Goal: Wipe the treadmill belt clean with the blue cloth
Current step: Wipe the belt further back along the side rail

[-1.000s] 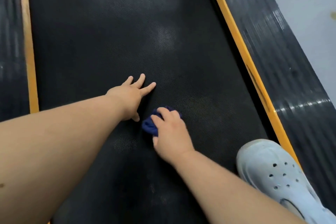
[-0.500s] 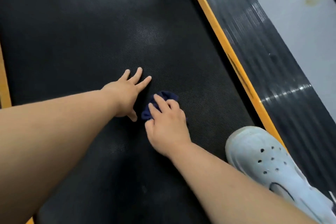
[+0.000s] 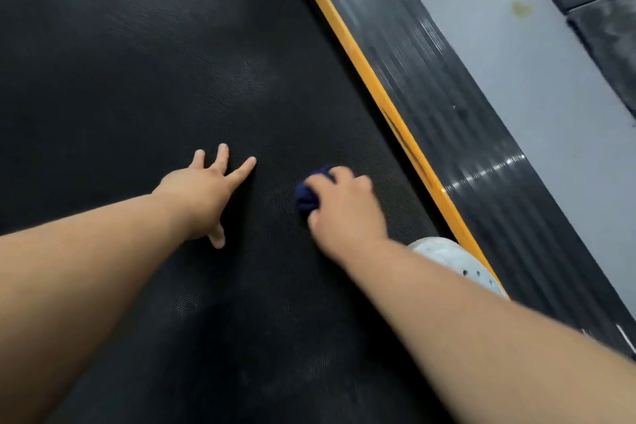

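The black textured treadmill belt point(image 3: 144, 86) fills most of the head view and shows faint grey smudges. My right hand point(image 3: 347, 206) grips a bunched dark blue cloth point(image 3: 307, 198) and presses it onto the belt near the right edge; only the cloth's left part shows past my fingers. My left hand point(image 3: 203, 191) rests flat on the belt with its fingers spread, a hand's width to the left of the cloth.
A yellow stripe point(image 3: 378, 96) borders the belt on the right, with a ribbed black side rail point(image 3: 457, 120) beyond it and grey floor point(image 3: 537, 72) further out. A pale blue clog point(image 3: 457, 265) stands on the belt by my right forearm.
My right hand has slid the cloth to the right, away from my left hand and toward the yellow stripe. The view has swung to the right; the left rail is out of sight.
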`<control>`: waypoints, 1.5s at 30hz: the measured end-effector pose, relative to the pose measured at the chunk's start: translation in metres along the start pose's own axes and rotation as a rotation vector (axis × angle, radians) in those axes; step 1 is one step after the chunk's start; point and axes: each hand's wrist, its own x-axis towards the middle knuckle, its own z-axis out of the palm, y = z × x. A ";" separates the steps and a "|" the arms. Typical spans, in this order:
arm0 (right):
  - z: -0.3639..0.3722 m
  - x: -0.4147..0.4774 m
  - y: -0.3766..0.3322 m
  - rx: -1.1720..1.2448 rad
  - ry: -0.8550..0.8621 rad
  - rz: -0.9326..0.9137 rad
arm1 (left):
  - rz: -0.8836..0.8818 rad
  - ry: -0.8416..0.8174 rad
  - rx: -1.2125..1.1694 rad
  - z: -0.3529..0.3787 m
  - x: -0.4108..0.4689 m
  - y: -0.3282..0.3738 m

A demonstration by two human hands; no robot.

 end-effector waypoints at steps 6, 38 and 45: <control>0.001 0.008 0.029 -0.068 -0.027 -0.077 | 0.003 -0.060 -0.124 -0.004 0.001 0.004; -0.049 0.066 0.068 -0.373 -0.043 -0.089 | 0.006 0.029 -0.332 -0.019 0.015 0.039; -0.075 0.024 0.075 -0.270 -0.211 0.015 | -0.073 0.033 -0.307 0.009 -0.008 0.008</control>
